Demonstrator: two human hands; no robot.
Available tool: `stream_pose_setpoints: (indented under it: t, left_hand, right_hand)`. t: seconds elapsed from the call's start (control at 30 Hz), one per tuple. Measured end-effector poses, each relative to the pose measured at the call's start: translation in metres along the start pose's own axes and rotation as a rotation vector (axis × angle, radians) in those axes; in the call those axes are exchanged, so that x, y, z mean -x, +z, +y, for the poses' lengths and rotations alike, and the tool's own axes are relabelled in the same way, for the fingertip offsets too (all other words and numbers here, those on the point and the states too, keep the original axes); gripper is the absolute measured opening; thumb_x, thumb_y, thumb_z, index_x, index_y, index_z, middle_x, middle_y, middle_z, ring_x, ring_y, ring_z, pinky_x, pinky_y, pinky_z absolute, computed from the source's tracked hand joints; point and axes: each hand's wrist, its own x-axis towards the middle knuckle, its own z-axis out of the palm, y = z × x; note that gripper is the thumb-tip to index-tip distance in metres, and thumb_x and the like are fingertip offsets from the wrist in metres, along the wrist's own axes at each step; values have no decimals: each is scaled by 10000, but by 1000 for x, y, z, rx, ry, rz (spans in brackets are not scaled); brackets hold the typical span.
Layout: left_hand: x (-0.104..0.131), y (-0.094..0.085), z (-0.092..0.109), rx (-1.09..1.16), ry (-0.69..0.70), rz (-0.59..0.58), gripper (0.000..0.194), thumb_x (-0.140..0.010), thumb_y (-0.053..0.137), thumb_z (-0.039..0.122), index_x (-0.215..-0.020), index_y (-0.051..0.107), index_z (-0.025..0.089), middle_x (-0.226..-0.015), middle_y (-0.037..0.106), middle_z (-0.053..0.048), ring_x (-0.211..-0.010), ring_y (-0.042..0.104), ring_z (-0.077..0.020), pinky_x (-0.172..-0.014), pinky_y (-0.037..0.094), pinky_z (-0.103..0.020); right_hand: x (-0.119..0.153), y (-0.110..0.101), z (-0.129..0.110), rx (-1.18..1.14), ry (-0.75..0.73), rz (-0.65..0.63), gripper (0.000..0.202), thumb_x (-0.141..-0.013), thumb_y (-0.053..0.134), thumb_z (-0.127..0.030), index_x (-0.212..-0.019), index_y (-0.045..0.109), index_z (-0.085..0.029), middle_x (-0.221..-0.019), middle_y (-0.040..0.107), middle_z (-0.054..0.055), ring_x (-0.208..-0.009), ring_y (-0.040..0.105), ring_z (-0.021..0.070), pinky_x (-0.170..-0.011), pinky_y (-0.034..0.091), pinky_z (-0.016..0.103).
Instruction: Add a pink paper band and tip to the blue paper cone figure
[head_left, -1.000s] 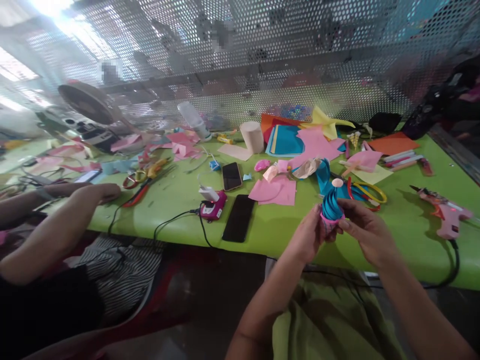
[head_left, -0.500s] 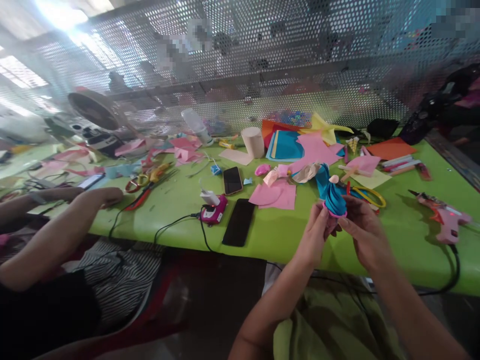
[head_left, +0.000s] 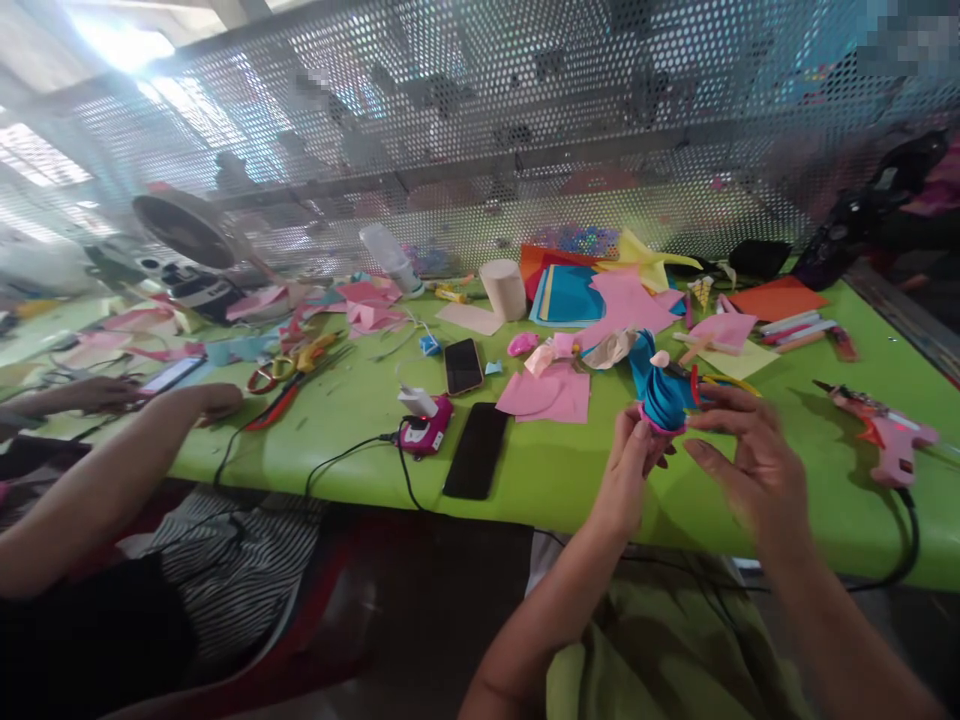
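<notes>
Left hand [head_left: 627,462] clamped the pink cup [head_left: 666,430], blue swirl [head_left: 663,398] seated in it; right hand [head_left: 757,462], fingers parted, hovered beside the cup!

Single head-worn view, looking forward and down, close over a green table [head_left: 540,470], perforated screen [head_left: 450,150] ahead
</notes>
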Motion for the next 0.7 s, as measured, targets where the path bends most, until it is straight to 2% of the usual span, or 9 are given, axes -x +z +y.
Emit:
stream_pose_setpoints:
  t: [0.13,0.3,0.43,0.6,0.7]
  left_hand:
    - [2,2,6,-114,53,6,318,-951,720,487,-1091,602,227,-1021,625,-15,-905,545,-159,-821,440,-265]
    - [5,7,8,-130,139,12,420,-946,766,460,-1247,590,225,-1195,654,-63,-1081,597,-202,-1002,466,-323]
    - [6,5,4,-171,191,54,434,-966,757,454,-1281,567,225,-1274,636,-91,-1134,622,-214,-1022,482,-337]
    - [7,3,2,-269,234,76,369,-1002,719,428,-1261,554,224,-1270,638,-110,-1135,632,-208,-1000,494,-327]
    - [9,3,2,-269,229,93,425,-985,746,432,-1308,537,253,-1309,653,-114,-1119,636,-206,-955,505,-313]
  right_hand:
    - [-5,-2,-13,200,-117,-2,182,-937,799,-288,-1073,823,-406,-1346,659,48,-1250,649,327,-1094,525,571]
    - [-12,-1,-17,361,-192,19,120,-955,779,-332,-1054,827,-381,-1225,738,62,-1186,689,338,-1064,538,586]
    - [-14,0,-16,397,-190,12,133,-971,762,-345,-1094,810,-345,-1247,745,73,-1205,686,339,-1084,527,584]
    - [-15,3,-16,363,-153,39,44,-954,781,-356,-985,804,-336,-1217,753,68,-1201,689,347,-1087,524,590]
    - [-16,4,-16,355,-158,44,32,-958,777,-362,-977,795,-343,-1204,754,69,-1204,688,353,-1076,531,600]
